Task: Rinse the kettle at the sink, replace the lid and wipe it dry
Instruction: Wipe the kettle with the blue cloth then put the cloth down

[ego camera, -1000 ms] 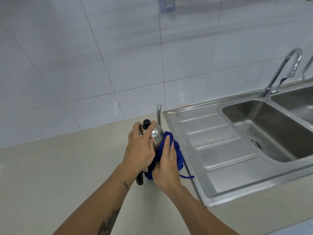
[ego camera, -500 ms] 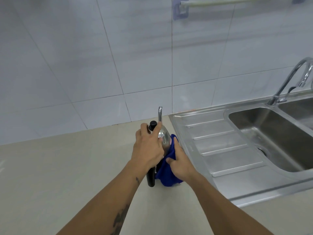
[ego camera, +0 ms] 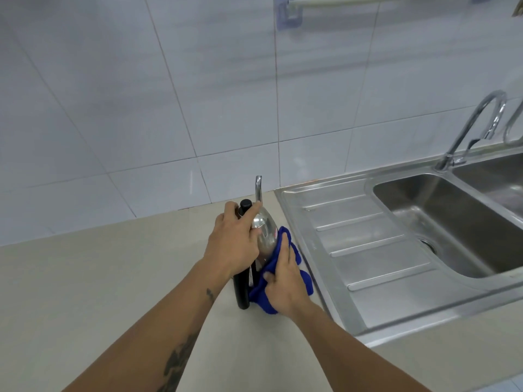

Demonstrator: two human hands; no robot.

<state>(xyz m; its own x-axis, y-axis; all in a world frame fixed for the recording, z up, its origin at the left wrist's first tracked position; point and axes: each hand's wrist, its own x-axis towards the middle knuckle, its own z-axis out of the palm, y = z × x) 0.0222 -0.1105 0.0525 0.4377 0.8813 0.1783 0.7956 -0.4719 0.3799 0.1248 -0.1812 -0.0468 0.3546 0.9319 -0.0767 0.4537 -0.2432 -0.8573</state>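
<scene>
A shiny steel kettle with a thin upright spout and a black handle stands on the beige counter, just left of the sink's drainboard. Its lid with a black knob is on top. My left hand lies over the lid and upper body, holding the kettle steady. My right hand presses a blue cloth against the kettle's right side, low down. The kettle's lower body is hidden by the cloth and my hands.
A steel sink with a ribbed drainboard lies to the right, and a curved faucet rises behind it. A white tiled wall backs the counter. A towel rail hangs high on the wall.
My right hand with the blue cloth has slid up and down the kettle's right side. My left hand has stayed on the lid. The camera has shifted slightly.
</scene>
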